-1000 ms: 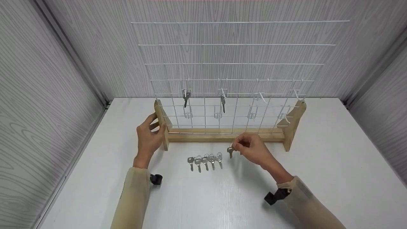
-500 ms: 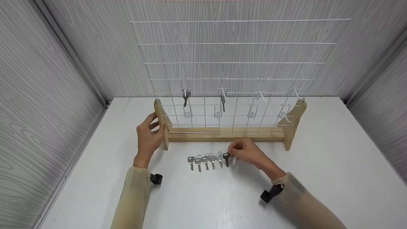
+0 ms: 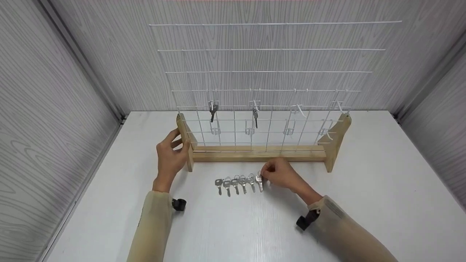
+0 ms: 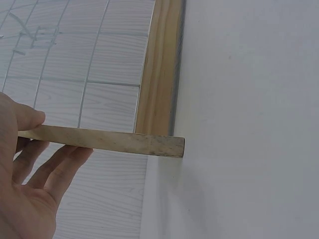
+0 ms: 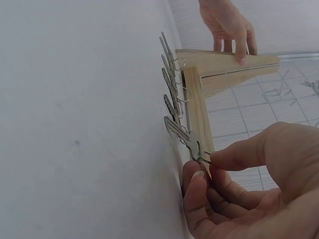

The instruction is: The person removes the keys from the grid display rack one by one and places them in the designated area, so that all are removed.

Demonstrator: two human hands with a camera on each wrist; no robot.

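Between thumb and fingers my right hand [image 3: 279,173] pinches the ring of a silver key [image 5: 189,141]; its blade points toward me at the right end of a row. The other keys [image 3: 235,185] of that row lie side by side on the white table, each with a small ring. My left hand [image 3: 172,154] grips the left wooden upright [image 4: 109,139] of a rack, thumb on one side and fingers on the other. Two keys hang from hooks on the rack's white wire grid [image 3: 251,131], one on the left hook [image 3: 213,112], one on the second [image 3: 255,117].
A wooden crossbar [image 3: 233,157] joins the rack's two uprights behind the keys. More white hooks [image 3: 299,110] stick out on the grid's right half. The white table [image 3: 225,233] extends in front, with grey wood-grain panels [image 3: 65,102] at the back and sides.
My right hand has moved left and down with its key, bringing it beside the row's right end. The key's face has turned from dark to bright. The left hand stays on the upright.
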